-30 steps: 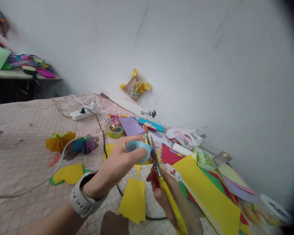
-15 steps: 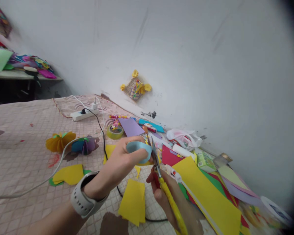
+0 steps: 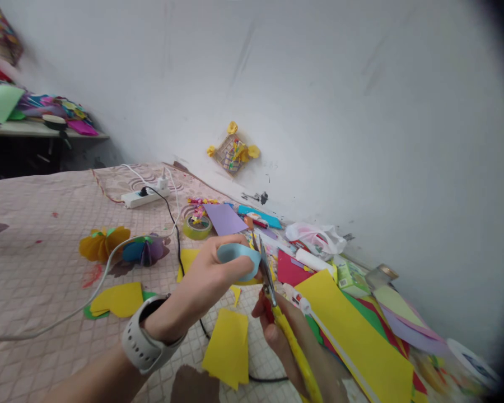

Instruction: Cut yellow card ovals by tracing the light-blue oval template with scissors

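Between the thumb and fingers of my left hand [image 3: 208, 280], a light blue paper piece [image 3: 237, 258] with a rounded outline is pinched, and a bit of yellow paper shows beneath it. My right hand [image 3: 288, 330] grips scissors [image 3: 292, 336] with a yellow handle. Their blades point up and away, slightly parted, right beside the blue paper's right edge; whether they touch it I cannot tell. Below the hands lie yellow paper pieces [image 3: 227, 346] and a small yellow scrap [image 3: 236, 294]. Yellow rounded cut-outs [image 3: 120, 299] rest on green ones left of my wrist.
A white power strip [image 3: 146, 196] with cords crosses the table's left side. Paper pumpkin-like shapes [image 3: 105, 244] sit near a cord. Clear tape [image 3: 197, 225], a purple sheet [image 3: 225, 218], a glue gun [image 3: 298, 298], a yellow sheet [image 3: 357, 336] and a plastic bag [image 3: 317, 238] crowd the right.
Almost nothing differs. Both hands keep the same hold on the blue paper and the scissors, and the view has shifted very slightly.
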The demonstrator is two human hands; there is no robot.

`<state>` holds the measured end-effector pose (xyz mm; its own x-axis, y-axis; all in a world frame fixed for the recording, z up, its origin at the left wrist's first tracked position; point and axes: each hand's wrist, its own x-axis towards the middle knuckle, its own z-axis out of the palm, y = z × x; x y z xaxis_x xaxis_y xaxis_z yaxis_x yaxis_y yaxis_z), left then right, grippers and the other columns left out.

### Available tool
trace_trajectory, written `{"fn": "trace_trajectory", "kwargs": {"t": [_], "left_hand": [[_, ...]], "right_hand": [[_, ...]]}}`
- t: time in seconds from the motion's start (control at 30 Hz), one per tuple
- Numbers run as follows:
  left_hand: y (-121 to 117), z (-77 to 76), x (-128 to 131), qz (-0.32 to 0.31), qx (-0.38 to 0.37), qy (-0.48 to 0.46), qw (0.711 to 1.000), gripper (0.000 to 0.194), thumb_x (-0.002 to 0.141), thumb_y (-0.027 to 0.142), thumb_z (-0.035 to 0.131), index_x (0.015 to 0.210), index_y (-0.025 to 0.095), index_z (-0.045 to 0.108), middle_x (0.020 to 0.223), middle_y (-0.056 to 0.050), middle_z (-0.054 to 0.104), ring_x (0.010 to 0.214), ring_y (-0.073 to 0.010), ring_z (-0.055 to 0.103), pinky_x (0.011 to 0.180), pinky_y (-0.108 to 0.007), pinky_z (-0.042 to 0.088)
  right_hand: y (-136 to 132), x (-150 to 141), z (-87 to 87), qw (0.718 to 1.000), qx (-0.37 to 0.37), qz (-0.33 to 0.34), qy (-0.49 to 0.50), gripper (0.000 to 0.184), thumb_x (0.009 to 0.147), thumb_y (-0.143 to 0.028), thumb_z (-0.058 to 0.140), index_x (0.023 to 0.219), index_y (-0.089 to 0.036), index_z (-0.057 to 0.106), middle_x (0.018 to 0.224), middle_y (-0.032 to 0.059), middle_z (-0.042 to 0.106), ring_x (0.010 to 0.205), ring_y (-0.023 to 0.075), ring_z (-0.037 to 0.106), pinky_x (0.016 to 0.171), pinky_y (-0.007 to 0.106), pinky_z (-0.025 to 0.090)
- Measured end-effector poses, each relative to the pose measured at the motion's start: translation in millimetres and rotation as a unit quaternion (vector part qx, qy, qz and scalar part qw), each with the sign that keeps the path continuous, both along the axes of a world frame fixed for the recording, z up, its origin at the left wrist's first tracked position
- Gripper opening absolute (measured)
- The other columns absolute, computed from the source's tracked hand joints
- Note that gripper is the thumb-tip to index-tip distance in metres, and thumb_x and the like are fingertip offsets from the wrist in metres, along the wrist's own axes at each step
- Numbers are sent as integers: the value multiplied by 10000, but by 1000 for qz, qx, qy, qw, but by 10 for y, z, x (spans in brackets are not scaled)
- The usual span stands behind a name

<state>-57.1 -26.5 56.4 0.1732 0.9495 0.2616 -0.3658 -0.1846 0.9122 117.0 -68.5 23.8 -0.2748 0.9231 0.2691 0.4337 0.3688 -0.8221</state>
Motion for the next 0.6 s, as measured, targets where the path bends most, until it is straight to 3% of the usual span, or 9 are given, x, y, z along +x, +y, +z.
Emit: {"fn": "trace_trajectory", "kwargs": {"t": [0.37,0.6], "left_hand": [[8,-12,-7,-7,12,-16,1000,143,689,143,608,550,169,587,539,45,563,523,-90,435,523,-218,328],[-3,-2,-3,-1,6,-13,1000,151,687,142,612,546,165,564,533,54,536,525,-84,416,526,-214,318]], "right_hand": [[4,10,0,1000,-12,-5,-6,517,822,-724,488,809,-213,561,625,-15,462,606,172,501,576,269,435],[2,11,29,999,-36,-3,-24,554,807,-747,477,799,-197,540,632,-22,456,575,142,399,535,263,320]]}}
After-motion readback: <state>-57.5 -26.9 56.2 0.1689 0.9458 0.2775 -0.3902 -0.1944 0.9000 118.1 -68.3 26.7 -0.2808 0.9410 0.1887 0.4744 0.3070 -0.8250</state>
